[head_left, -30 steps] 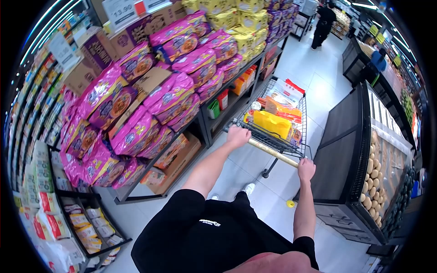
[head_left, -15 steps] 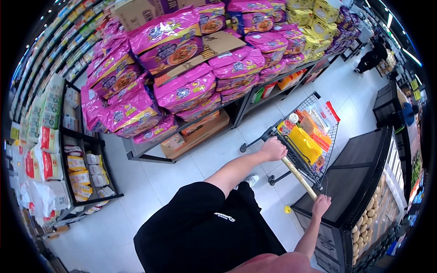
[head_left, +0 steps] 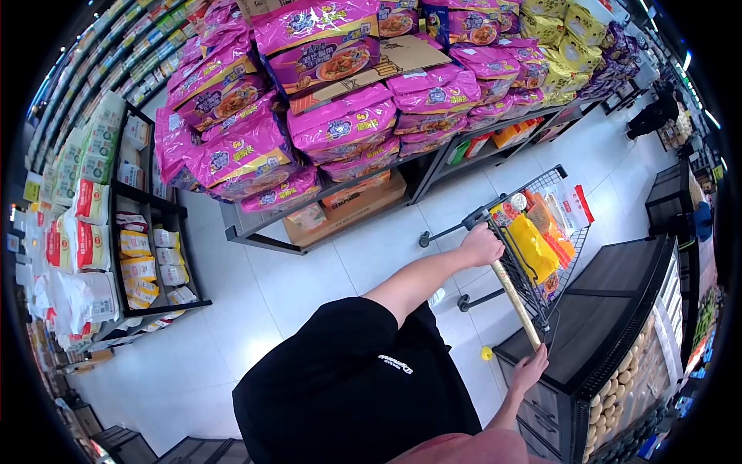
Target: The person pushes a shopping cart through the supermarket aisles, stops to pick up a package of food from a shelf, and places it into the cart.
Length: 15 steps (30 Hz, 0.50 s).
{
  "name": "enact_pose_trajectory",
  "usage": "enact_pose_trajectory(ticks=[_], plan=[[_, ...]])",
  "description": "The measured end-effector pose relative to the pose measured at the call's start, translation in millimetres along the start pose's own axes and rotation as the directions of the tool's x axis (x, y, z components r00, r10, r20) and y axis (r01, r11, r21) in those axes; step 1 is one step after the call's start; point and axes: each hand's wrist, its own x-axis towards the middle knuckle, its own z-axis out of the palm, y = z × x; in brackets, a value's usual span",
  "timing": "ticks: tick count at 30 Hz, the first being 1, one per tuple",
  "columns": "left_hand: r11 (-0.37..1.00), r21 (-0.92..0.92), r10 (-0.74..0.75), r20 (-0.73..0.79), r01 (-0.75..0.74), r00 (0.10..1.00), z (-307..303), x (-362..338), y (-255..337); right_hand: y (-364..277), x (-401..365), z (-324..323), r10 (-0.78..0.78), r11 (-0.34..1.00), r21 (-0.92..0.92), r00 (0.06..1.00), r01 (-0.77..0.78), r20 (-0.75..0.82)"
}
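Note:
My left hand (head_left: 481, 245) is closed round the far end of the shopping cart's handle (head_left: 513, 298). At the near end of that handle, the fingers of my right hand (head_left: 529, 368) are wrapped on the bar. The shopping cart (head_left: 562, 284) is a dark wire cart in front of me. In its basket lie a yellow bag (head_left: 533, 249), an orange packet (head_left: 550, 224), a clear and white packet with a red edge (head_left: 570, 207) and a round-topped container (head_left: 518, 201).
Pink instant noodle packs (head_left: 344, 124) are piled on a dark shelf beyond the cart. A dark produce stand (head_left: 576, 325) with round brown produce (head_left: 610, 402) stands close on the right. White bags (head_left: 93, 298) fill a shelf at left. A person in black (head_left: 657, 116) is farther off.
The view has shifted, so the shelves and cart appear slightly to the right. Both hands stay on the handle. The right hand's fingers look less tightly bunched at the handle's end.

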Motion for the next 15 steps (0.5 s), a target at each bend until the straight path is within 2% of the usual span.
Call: enact_pose_trajectory(ticks=[1,3,4,7,8,9,10,11,12,15], plan=[[1.0,-0.001,-0.004,0.002,0.004,1.0,0.7,0.1,0.7,-6.5,-1.9,0.8,-0.002,1.0,0.0,1.0,0.002,0.004],[1.0,-0.011,0.006,-0.045,-0.007,0.999,1.3,-0.4,1.8,-26.3,-0.5,4.0,0.119,0.99,-0.064,0.992,-0.122,-0.043],[1.0,-0.008,0.0,-0.049,0.0,0.999,0.8,0.2,2.5,-36.7,1.1,1.2,0.213,0.975,-0.071,0.977,-0.21,0.034],[0.998,-0.07,-0.002,0.018,0.003,1.0,-3.7,0.4,1.7,-39.9,-2.0,2.6,0.251,0.966,-0.072,0.968,-0.248,0.027],[0.998,-0.066,0.02,-0.045,-0.023,0.999,6.2,-1.9,-0.4,-36.6,-3.8,2.0,0.243,0.969,-0.061,0.97,-0.241,0.03],[0.995,-0.101,-0.005,0.071,0.012,0.997,-3.3,-0.2,1.6,-43.4,-2.8,-7.3,0.255,0.966,-0.046,0.965,-0.253,0.051],[0.998,-0.063,0.032,0.168,-0.022,0.985,-11.4,1.8,3.6,-45.2,-2.4,-12.9,0.268,0.963,-0.025,0.961,-0.267,0.07],[0.996,-0.087,0.042,0.131,-0.03,0.99,-15.7,1.1,3.6,-41.8,-3.7,-13.3,0.251,0.968,0.002,0.966,-0.252,0.068],[0.998,-0.053,0.025,0.199,-0.014,0.98,-22.1,0.9,5.3,-42.9,-4.9,-16.5,0.253,0.967,0.005,0.965,-0.254,0.066],[0.991,-0.118,0.088,0.168,-0.069,0.982,-30.2,-8.1,5.7,-35.7,-15.4,-16.1,0.237,0.971,0.028,0.97,-0.239,0.062]])
